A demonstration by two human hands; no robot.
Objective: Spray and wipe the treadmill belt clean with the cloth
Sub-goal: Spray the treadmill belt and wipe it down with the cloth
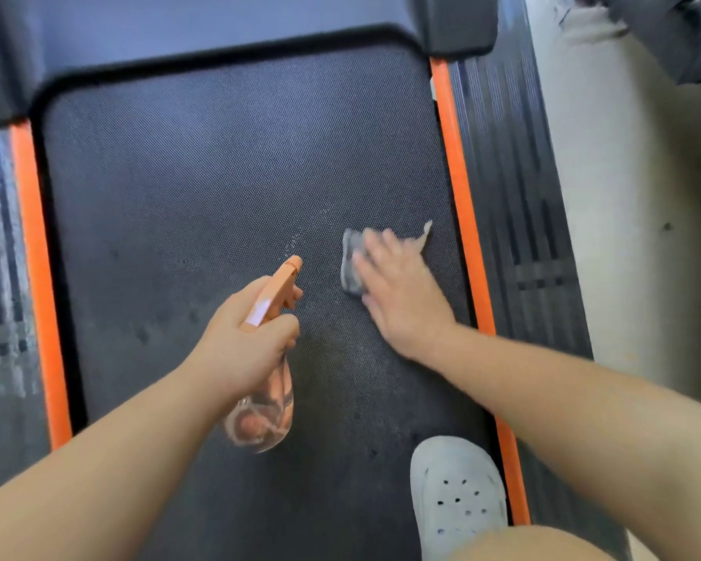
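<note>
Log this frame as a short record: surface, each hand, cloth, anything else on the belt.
surface: dark textured treadmill belt, orange side strips along both edges
left hand: grips the spray bottle, nozzle aimed forward over the belt
right hand: flat, fingers straight, pressing the cloth
cloth: grey, crumpled, on the belt near the right strip, blurred
spray marks: pale droplets just ahead of the nozzle
other: white clog standing on the belt, lower right

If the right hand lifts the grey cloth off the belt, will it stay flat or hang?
Probably hang limp: the cloth looks thin and crumpled under the right hand, one corner trailing. Perhaps damp, as droplets show on the belt nearby.
</note>
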